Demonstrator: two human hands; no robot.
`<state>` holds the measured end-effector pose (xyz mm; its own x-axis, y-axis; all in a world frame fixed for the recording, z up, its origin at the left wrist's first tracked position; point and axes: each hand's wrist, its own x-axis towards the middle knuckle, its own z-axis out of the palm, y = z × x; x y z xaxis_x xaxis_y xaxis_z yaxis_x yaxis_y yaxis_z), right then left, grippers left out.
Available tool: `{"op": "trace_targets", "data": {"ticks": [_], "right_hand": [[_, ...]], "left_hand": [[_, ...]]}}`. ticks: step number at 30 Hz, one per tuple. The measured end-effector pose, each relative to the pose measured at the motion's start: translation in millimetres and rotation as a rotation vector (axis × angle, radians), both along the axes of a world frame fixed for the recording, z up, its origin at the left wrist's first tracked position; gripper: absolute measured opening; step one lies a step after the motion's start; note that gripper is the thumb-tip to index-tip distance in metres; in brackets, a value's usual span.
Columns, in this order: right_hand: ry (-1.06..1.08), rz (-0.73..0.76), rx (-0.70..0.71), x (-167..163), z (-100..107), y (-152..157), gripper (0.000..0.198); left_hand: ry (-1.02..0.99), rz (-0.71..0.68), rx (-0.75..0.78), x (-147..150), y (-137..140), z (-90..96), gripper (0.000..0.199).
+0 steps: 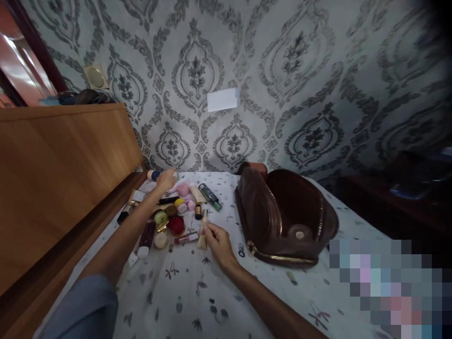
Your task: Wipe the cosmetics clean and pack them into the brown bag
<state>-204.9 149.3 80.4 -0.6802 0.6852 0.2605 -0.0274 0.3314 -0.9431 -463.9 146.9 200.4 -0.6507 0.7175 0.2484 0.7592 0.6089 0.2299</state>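
Observation:
My left hand (165,181) reaches to the far left of the cloth, its fingers closed. What they hold is hard to make out; a pale bit shows by the fingertips, and a bottle with a dark blue band (154,175) lies beside the hand. Near the front of the cosmetics, my right hand (219,242) pinches a small beige tube (203,239). Close to it are a red-and-clear lip gloss tube (187,238), a small dark bottle (198,211) and a round red case (176,225). A green tube (210,196) and a pink sponge (183,189) lie farther back.
A brown bag (257,212) stands unzipped on the right of the patterned cloth (180,287). A wooden panel (67,165) borders the left side. Behind is a papered wall (197,70) with a white card (222,100). The lower right is pixelated.

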Motion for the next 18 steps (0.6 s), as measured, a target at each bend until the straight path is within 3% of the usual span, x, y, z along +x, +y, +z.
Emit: {"op": "trace_targets", "data": {"ticks": [4,8,14,18], "right_hand": [[-0.019,0.024,-0.022,0.4,1.5,2.0,0.040],[-0.030,0.041,-0.030,2.8,4.0,2.5,0.036],[-0.016,0.047,-0.063,5.6,6.3,1.6,0.029],[-0.034,0.006,-0.059,6.5,7.0,1.7,0.030]], "left_hand": [[0.028,0.056,-0.120,-39.0,36.3,-6.7,0.060],[0.060,-0.044,-0.216,-59.1,57.9,-24.6,0.064],[0.117,-0.197,-0.283,-75.7,74.5,-31.7,0.055],[0.206,-0.188,-0.295,-70.8,76.7,-32.1,0.036]]}}
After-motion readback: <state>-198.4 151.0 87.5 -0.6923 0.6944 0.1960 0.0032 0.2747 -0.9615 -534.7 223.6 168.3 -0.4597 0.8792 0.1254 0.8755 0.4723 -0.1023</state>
